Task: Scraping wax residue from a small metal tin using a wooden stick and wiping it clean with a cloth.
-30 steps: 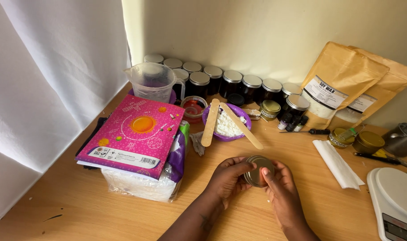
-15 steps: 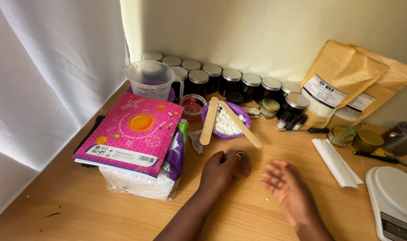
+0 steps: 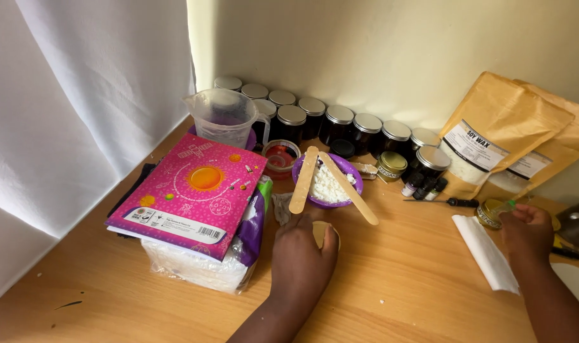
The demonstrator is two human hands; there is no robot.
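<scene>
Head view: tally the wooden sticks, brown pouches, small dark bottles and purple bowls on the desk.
Wooden sticks: 2
Brown pouches: 2
Small dark bottles: 3
Purple bowls: 1
Total: 8

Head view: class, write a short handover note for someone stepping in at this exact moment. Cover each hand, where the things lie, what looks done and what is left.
Left hand: palm down on the wooden table, covering a small round tin in front of the purple bowl.
Right hand: reaching to the small open gold tin beside the folded white paper; grip unclear.
Two wooden sticks lie across the bowl of white flakes.
Done: bowl filled. Left: the tin under the left hand is not yet filled, as far as can be seen.
</scene>
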